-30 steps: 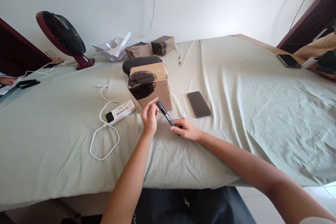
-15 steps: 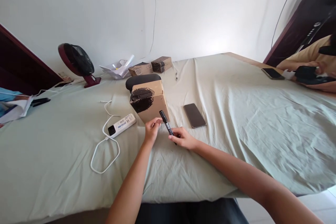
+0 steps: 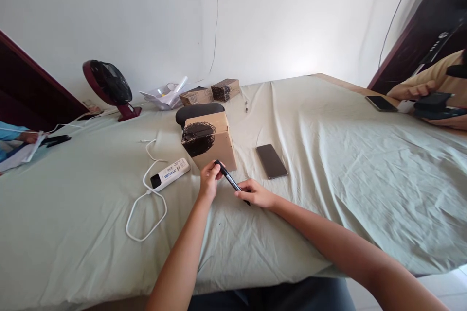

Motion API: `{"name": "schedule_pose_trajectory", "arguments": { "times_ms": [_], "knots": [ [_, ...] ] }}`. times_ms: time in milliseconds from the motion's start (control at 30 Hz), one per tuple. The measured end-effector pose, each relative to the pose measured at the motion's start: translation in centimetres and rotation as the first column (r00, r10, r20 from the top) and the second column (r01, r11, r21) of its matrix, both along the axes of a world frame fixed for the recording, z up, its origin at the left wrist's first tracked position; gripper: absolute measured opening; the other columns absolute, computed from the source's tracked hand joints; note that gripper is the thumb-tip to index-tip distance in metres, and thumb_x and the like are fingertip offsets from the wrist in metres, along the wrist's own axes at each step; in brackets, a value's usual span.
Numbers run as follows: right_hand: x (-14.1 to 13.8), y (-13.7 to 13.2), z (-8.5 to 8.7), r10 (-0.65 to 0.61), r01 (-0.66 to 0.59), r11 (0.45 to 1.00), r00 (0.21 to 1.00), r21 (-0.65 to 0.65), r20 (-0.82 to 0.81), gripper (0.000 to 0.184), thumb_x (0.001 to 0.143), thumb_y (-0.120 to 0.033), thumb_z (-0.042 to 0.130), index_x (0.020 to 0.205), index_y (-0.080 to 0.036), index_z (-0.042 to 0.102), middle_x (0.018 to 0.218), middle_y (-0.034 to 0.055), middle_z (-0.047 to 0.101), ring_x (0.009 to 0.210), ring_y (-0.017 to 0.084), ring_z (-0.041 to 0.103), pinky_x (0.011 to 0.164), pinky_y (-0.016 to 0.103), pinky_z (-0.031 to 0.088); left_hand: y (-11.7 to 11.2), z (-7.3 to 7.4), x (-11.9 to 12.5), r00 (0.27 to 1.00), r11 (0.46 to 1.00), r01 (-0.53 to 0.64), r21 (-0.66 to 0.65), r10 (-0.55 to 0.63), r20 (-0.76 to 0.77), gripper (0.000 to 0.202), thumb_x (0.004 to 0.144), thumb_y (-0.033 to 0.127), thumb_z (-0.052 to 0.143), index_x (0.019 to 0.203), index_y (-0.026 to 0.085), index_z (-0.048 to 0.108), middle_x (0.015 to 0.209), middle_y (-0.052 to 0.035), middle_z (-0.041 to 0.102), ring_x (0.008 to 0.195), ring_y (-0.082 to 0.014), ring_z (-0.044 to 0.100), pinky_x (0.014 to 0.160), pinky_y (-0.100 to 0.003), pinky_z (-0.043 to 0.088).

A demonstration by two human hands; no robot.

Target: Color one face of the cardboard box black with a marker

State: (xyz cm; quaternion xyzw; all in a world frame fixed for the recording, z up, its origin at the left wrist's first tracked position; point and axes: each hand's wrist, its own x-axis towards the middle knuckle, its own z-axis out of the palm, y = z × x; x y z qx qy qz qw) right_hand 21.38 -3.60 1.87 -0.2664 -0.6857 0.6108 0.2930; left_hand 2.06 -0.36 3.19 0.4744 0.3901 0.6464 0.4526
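Note:
A black marker (image 3: 229,181) lies slanted between my two hands, just in front of a cardboard box (image 3: 213,143) with a black scribbled patch on its left face. My right hand (image 3: 257,194) grips the marker's lower barrel with curled fingers. My left hand (image 3: 209,180) pinches the marker's upper end, the cap end, with thumb and fingers closed round it. Both hands hover low over the pale green sheet (image 3: 328,155) that covers the table.
A dark phone (image 3: 272,161) lies right of the box. A white power bank (image 3: 170,174) with a looped white cable (image 3: 146,214) lies to the left. A red fan (image 3: 107,83), small boxes (image 3: 213,92) and a white tray stand at the back. Another person's hands (image 3: 430,102) hold a device at far right.
My left hand has closed on the marker's upper end, which it was only near before. The marker has tipped lower. The camera view has lifted a little.

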Motion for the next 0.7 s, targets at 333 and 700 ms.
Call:
{"name": "schedule_pose_trajectory", "arguments": {
  "times_ms": [333,700],
  "knots": [
    [-0.1,-0.1,0.6,-0.1,0.052,0.971,0.975,0.232,0.199,0.046,0.099,-0.053,0.054,0.07,-0.023,0.036,0.06,-0.0072,0.032,0.056,0.009,0.03,0.056,0.026,0.023,-0.4,0.2,0.4,0.941,0.941,-0.339,0.013,0.34,-0.001,0.042,0.076,0.042,0.08,0.063,0.019,0.047,0.056,0.0063,0.047,0.049,-0.0069,0.044,0.046,-0.018,0.038],
    [0.5,-0.8,0.5,-0.454,0.345,0.709,0.891,0.614,0.024,0.033,0.102,-0.046,0.057,0.079,-0.021,0.055,0.059,-0.003,0.053,0.05,0.009,0.039,0.053,0.025,0.032,-1.1,3.5,0.0,0.951,0.992,-0.121,0.026,0.108,0.29,0.058,0.06,0.027,0.083,0.061,0.021,0.025,0.045,0.0118,0.029,0.04,-0.003,0.025,0.039,-0.015,0.024]
  ]
}}
